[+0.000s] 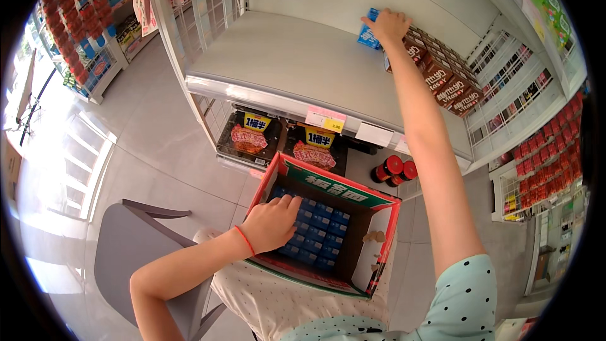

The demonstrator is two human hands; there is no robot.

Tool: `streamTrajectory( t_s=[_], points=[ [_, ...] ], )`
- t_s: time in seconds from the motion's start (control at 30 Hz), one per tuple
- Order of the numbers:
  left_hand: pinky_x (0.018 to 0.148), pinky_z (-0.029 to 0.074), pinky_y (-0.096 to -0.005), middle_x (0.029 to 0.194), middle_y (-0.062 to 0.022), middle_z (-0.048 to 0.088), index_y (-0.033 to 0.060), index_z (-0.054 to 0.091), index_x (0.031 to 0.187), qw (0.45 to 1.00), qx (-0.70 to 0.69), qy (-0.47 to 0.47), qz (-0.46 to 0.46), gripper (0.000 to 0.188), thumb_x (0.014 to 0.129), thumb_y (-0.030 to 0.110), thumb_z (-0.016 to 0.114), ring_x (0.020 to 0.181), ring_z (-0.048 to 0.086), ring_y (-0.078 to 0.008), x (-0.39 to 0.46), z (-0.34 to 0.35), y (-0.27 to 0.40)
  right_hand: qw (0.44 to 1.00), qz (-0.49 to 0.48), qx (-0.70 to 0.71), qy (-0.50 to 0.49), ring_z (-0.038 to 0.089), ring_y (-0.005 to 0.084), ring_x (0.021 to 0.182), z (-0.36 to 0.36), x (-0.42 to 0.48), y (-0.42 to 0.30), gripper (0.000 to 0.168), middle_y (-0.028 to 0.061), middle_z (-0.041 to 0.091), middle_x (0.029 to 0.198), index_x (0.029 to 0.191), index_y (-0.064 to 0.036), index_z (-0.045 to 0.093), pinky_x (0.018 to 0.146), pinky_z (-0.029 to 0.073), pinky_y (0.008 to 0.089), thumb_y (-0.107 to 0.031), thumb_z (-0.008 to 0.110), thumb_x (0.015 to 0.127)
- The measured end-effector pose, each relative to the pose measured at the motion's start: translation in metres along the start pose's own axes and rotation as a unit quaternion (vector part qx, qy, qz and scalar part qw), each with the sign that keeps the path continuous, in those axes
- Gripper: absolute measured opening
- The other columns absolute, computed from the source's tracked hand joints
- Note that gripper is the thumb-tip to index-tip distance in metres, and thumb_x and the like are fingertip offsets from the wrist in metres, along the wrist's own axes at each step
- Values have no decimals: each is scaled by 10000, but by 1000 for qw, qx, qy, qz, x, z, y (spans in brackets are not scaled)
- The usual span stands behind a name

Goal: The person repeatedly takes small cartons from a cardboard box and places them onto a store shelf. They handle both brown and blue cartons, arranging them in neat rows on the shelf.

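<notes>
My right hand (389, 26) reaches to the back of a metal store shelf (293, 61) and touches a blue drink carton (368, 38). Whether its fingers grip the carton cannot be told. Beside it, to the right, stand rows of brown drink cartons (438, 76). An open red and green cardboard box (374, 255) rests on my lap, with several blue cartons (315, 232) packed upright inside. My left hand (274, 221), with a red cord at the wrist, is over the box's left part; its fingertips are above the blue cartons, and what lies beneath them is hidden.
Price tags (325, 119) line the shelf's front edge. Below are black food packages (248, 137) and red-lidded jars (394, 166). A grey chair (128, 255) stands at my left. Wire side panels (509, 80) bound the shelf. Hanging red packets (551, 166) are at the right.
</notes>
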State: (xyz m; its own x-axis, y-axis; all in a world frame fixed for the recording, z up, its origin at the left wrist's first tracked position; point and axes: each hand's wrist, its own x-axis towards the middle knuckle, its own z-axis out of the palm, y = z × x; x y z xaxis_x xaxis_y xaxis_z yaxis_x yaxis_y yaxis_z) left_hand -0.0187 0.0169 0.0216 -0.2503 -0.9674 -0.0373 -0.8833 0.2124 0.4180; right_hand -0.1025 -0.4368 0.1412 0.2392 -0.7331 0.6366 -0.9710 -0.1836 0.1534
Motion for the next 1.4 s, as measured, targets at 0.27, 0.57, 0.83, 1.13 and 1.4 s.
streamTrajectory(
  t_s=[0.27, 0.57, 0.83, 1.13, 1.4],
  points=[
    [750, 498, -396, 980, -139, 569, -6, 487, 1092, 993, 54, -101, -25, 429, 781, 241, 650, 909, 602, -298, -5, 0, -3, 987, -47, -151, -35, 432, 344, 1183, 0, -7, -8, 549, 173, 535, 1225, 1004, -103, 704, 1046, 171, 558, -588, 500, 848],
    [738, 481, -384, 854, -131, 611, 27, 573, 935, 984, 104, -141, 11, 336, 763, 301, 662, 838, 624, -284, -10, 10, -15, 963, 10, -230, -144, 388, 416, 1252, -7, 6, -19, 593, 200, 445, 1357, 1205, -71, 599, 1062, 70, 620, -551, 450, 891],
    [765, 468, -374, 828, -116, 671, 57, 683, 818, 957, 140, -250, 33, 303, 779, 344, 595, 819, 636, -277, -11, 18, -28, 908, -208, 364, -20, 622, 257, 893, -129, -136, -13, 407, 158, 621, 1027, 996, 4, 639, 813, 476, 370, -357, 665, 811],
    [831, 414, -340, 734, -96, 677, 85, 709, 734, 939, 184, -286, 39, 234, 783, 284, 595, 770, 645, -256, -7, 8, -14, 435, -535, 133, -711, 643, 290, 805, -98, -390, -85, 618, 175, 654, 921, 1050, 15, 613, 681, 529, 376, -533, 637, 764],
    [757, 462, -360, 726, -111, 659, 61, 673, 773, 951, 153, -269, 19, 222, 805, 266, 594, 746, 642, -271, -13, 7, -18, 396, -145, 220, -880, 646, 292, 922, -13, -479, -125, 665, 244, 593, 1111, 1256, -73, 525, 747, 548, 376, -489, 679, 760]
  ],
)
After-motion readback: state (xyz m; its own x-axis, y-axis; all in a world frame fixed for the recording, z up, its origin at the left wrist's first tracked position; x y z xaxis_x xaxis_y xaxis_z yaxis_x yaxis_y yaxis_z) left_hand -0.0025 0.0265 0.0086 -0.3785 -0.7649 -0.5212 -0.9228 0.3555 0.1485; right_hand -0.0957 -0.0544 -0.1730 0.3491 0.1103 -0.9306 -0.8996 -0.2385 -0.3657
